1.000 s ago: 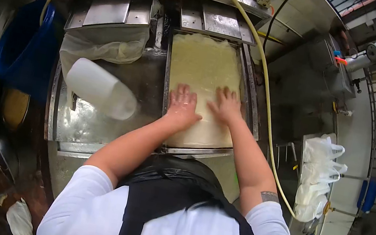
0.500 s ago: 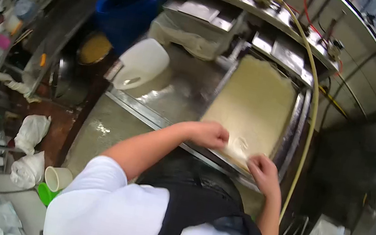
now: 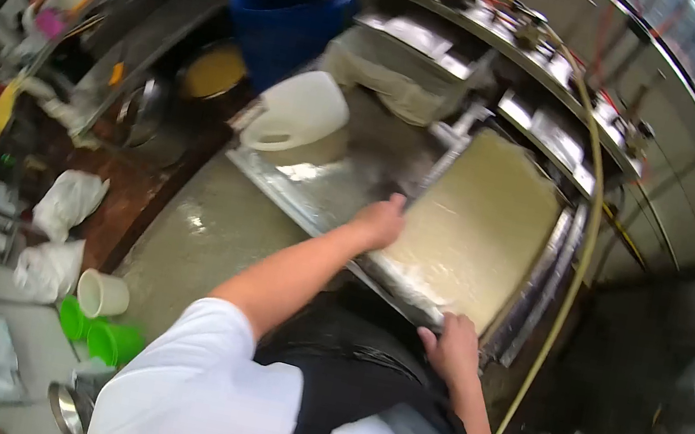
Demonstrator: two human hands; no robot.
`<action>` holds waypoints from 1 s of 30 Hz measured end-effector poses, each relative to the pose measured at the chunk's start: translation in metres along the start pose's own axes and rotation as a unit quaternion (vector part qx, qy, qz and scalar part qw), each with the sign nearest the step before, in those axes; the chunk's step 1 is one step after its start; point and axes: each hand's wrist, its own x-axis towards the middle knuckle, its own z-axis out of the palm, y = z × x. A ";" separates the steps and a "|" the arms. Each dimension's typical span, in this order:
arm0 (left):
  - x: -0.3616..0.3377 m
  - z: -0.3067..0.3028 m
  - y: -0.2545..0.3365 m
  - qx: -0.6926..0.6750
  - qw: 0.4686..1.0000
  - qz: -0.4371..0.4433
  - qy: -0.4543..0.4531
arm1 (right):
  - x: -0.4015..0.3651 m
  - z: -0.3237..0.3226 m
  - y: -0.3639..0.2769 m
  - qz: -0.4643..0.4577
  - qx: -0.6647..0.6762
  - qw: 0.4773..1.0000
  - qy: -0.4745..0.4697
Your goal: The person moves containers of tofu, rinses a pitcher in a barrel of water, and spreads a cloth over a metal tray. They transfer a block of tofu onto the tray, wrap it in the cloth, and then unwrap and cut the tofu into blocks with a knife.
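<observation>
A pale yellow sheet (image 3: 477, 221) lies in a long metal tray (image 3: 533, 273) under a thin, shiny film. At the tray's near left corner is my left hand (image 3: 379, 221), its fingers closed at the rim; what they pinch is too small to make out. My right hand (image 3: 453, 343) rests on the near right part of the edge, fingers bent over whitish, crumpled film (image 3: 409, 288). Whether it grips the film or the rim is not clear.
A white plastic jug (image 3: 299, 111) stands on the metal counter to the left. Behind it are a blue barrel (image 3: 288, 25) and a cloth-lined bin (image 3: 392, 71). A yellow hose (image 3: 587, 241) runs down the right side. Green cups (image 3: 114, 343) sit lower left.
My left hand has moved left and up to the tray's corner. My right hand has come down onto the near edge. The view has shifted, and the near film looks more crumpled.
</observation>
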 end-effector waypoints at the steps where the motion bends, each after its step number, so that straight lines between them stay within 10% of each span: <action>1: -0.006 -0.003 -0.003 -0.005 1.000 0.005 -0.018 | 0.000 0.000 0.002 -0.002 0.009 1.000 -0.017; 6: -0.035 0.007 -0.016 -0.057 0.998 0.008 0.023 | 0.033 0.008 0.039 0.085 0.214 0.971 -0.070; 11: -0.044 -0.002 -0.003 -0.120 0.993 0.005 -0.002 | 0.170 -0.003 0.122 0.282 0.481 0.827 -0.071; 14: -0.029 0.026 -0.038 -0.147 0.989 0.025 0.008 | 0.264 -0.025 0.182 0.266 0.121 0.922 0.254; 20: -0.036 0.008 -0.023 -0.185 0.982 -0.002 -0.028 | 0.356 -0.038 0.166 0.143 -0.152 0.962 0.177; 23: -0.040 0.001 -0.015 -0.207 0.978 0.002 -0.028 | 0.351 -0.059 0.111 0.255 0.052 0.962 0.080; 26: -0.040 0.004 -0.019 -0.170 0.985 0.017 -0.015 | 0.377 -0.039 0.164 0.158 -0.089 0.983 -0.018; 28: -0.040 0.005 -0.022 -0.152 0.988 0.001 -0.023 | 0.353 -0.089 0.158 0.273 0.393 0.868 0.135; 30: -0.044 0.012 -0.020 -0.133 0.990 -0.010 -0.035 | 0.318 -0.090 0.164 0.135 0.631 0.696 0.315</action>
